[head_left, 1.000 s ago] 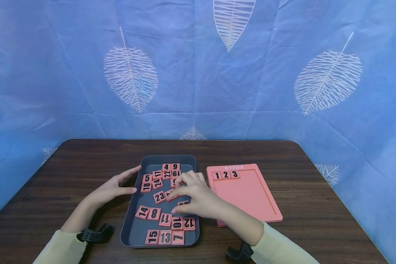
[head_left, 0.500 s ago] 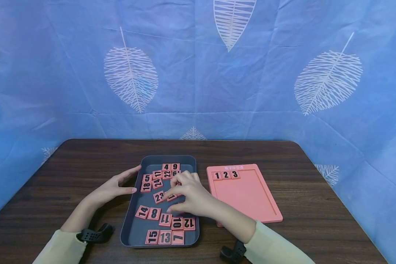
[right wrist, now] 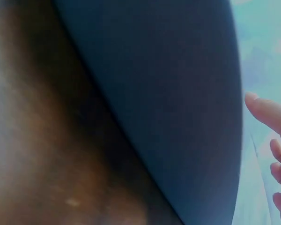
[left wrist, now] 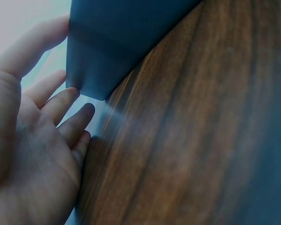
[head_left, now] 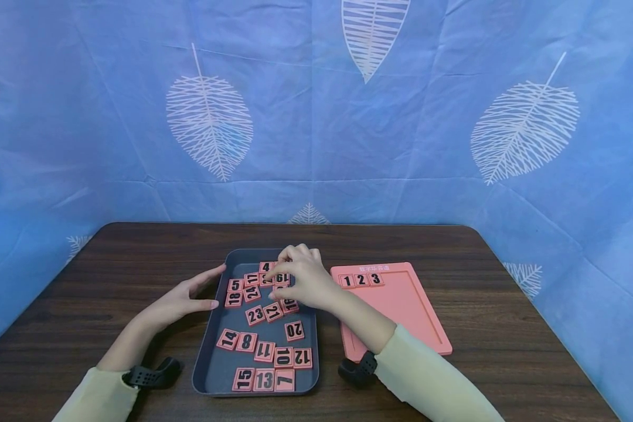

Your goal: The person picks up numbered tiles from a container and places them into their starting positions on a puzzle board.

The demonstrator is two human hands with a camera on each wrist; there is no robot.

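A dark grey tray point(head_left: 206, 346) holds several pink number tiles, among them the 23 tile point(head_left: 255, 315), the 21 tile point(head_left: 272, 312) and the 20 tile point(head_left: 294, 330). My left hand point(head_left: 181, 299) rests its thumb and fingertips against the tray's left rim, fingers fairly straight; the left wrist view shows them at the tray wall point(left wrist: 112, 47). Over the far right part of the tray is my right hand point(head_left: 308, 281), thumb and index finger apart, with the index tip over the 22 tile point(head_left: 264, 280). It partly hides the tiles beneath, including the 9.
To the right of the tray lies a pink puzzle board point(head_left: 395, 316) with the tiles 1, 2 and 3 in a row at its top left. Both stand on a dark wooden table point(head_left: 137, 264). A blue leaf-patterned cloth point(head_left: 316, 117) hangs behind.
My right hand has shifted away from the middle of the tray toward its far end, uncovering the 21 and 20 tiles. My left hand stays where it was.
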